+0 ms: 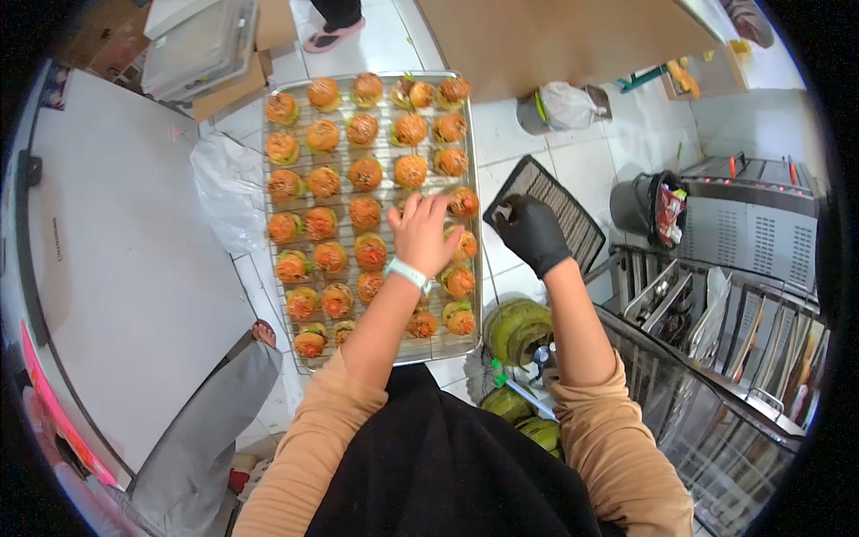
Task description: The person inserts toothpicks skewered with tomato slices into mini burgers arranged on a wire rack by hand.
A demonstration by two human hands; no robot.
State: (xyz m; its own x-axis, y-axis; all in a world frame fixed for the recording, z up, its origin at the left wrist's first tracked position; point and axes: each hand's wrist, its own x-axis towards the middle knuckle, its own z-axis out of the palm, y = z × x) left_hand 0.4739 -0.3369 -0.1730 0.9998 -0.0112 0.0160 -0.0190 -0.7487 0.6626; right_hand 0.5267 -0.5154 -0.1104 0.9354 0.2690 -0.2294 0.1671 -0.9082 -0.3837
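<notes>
Mini burgers (364, 173) with seeded buns stand in rows on a wire rack in a large metal tray (478, 268). Over the right-hand part of the rack is my left hand (422, 234), bare, a pale watch band at its wrist. Its fingers are spread and bent down among the burgers, and a burger under them is mostly hidden. Its thumb lies beside a burger (463, 243) in the right column. Just outside the tray's right edge, my right hand (534, 234) wears a black glove. Its fingers are curled together, with something small and pale at the tips.
A dark mat (573, 210) lies on the tiled floor to the right. Green gas cylinders (519, 331) stand below the tray's right corner. A metal rack (698, 358) holds trays and utensils. Another person's grey-trousered leg (206, 412) is at left, by a white freezer (134, 242).
</notes>
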